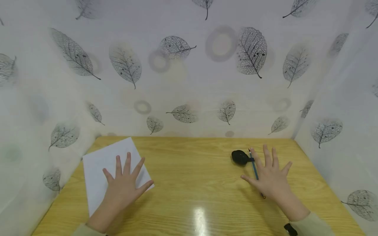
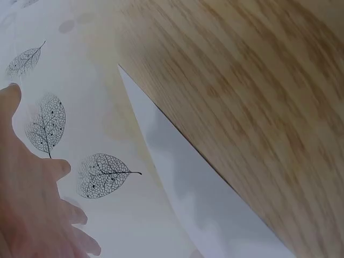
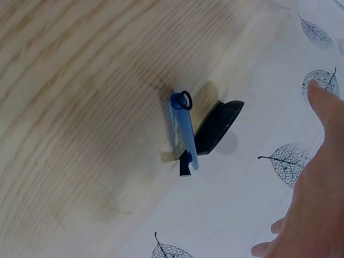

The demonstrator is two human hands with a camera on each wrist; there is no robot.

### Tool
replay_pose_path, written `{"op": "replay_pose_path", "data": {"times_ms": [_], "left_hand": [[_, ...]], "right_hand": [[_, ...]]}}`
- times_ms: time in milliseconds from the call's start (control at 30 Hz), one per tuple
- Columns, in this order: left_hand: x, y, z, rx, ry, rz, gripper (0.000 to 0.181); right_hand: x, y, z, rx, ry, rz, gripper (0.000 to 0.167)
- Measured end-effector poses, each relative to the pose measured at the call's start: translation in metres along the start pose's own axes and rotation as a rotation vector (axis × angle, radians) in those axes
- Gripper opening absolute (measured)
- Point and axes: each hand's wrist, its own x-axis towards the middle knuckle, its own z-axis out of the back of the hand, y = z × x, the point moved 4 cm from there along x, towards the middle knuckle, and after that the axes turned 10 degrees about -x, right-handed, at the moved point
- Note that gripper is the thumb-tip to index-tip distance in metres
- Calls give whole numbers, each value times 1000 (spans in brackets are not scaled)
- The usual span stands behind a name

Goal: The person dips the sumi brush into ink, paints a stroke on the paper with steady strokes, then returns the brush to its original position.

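My left hand is spread with straight fingers above a white sheet of paper, at the left of the table. In the left wrist view that hand holds nothing, and the paper lies to its side. On the right, my right hand also has its fingers fanned out. Just left of it lie a black bulb-shaped object with a short nozzle and a slim blue stick with a dark tip, partly hidden by the hand. A black loop shows at the stick's end in the right wrist view.
Both hands are over a wooden table with a light glare near its front. Pale leaf-print sheeting rises behind the table and along both sides. A small black item sits by the right sleeve cuff.
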Motion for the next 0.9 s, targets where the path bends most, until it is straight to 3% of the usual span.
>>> {"op": "replay_pose_path", "data": {"times_ms": [367,633,900], "left_hand": [[4,8,10,52,-3,-44,88],[0,21,23,77,-31,-80,86],[-5,35,32,71,-41,-77,85]], "right_hand": [[8,-13,4,-55,-75,45,115],[11,-24,6,-94,-101,72,115],[13,-35,10,-139,-136,115,113]]}}
